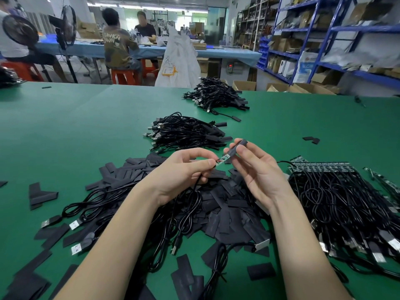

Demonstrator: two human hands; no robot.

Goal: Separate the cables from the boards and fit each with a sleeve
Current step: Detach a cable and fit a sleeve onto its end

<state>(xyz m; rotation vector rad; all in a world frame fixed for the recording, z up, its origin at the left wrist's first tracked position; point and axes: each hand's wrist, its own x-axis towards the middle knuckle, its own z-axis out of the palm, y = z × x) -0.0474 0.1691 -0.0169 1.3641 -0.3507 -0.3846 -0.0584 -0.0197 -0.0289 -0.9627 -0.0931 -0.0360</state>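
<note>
My left hand pinches a black cable just behind its small green board, whose red wires show at my fingertips. My right hand pinches a black sleeve between thumb and fingers, its open end over the board's far tip. The cable hangs down from my left hand into a heap of loose flat black sleeves on the green table. To the right lies a strip of joined boards with cables attached.
Two piles of sleeved cables lie further back. Loose USB cables lie at the near left. Scattered sleeves dot the table. People sit at a blue bench behind; shelving with boxes stands at the right.
</note>
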